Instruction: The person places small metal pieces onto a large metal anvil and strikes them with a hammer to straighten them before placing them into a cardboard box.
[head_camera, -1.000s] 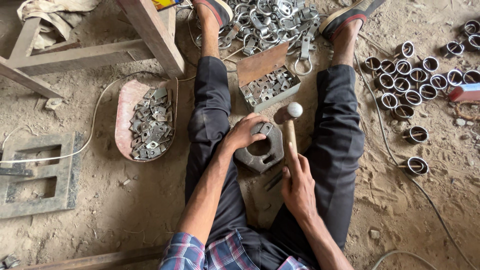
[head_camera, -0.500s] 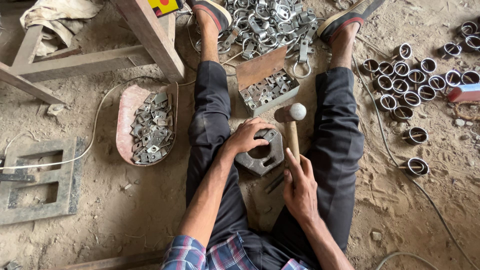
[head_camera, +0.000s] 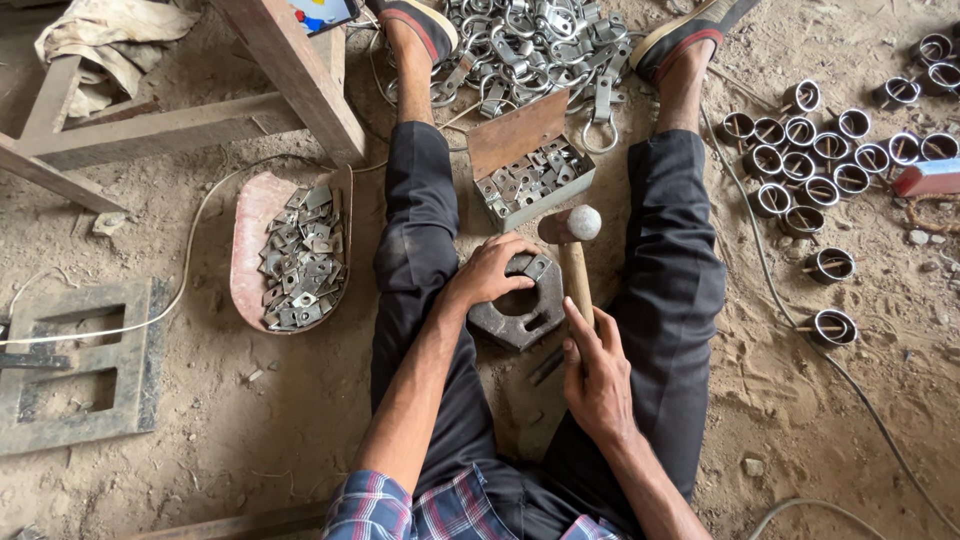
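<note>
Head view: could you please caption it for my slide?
Seated on dirt, left hand steadies a metal block; right hand holds a hammer.

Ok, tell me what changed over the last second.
The hammer in the right hand swung slightly: its head sat a little right of the handle before and now tips left, over the metal block's edge. Nothing was picked up or let go. The left hand stayed pressed on the block, and the tray of plates and the small box did not move.

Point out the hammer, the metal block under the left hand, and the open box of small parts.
hammer (head_camera: 575, 280): head view, on the wooden handle above the right hand.
metal block (head_camera: 520, 322): head view, on its lower rim.
open box (head_camera: 520, 135): head view, on the raised rusty lid.
</note>
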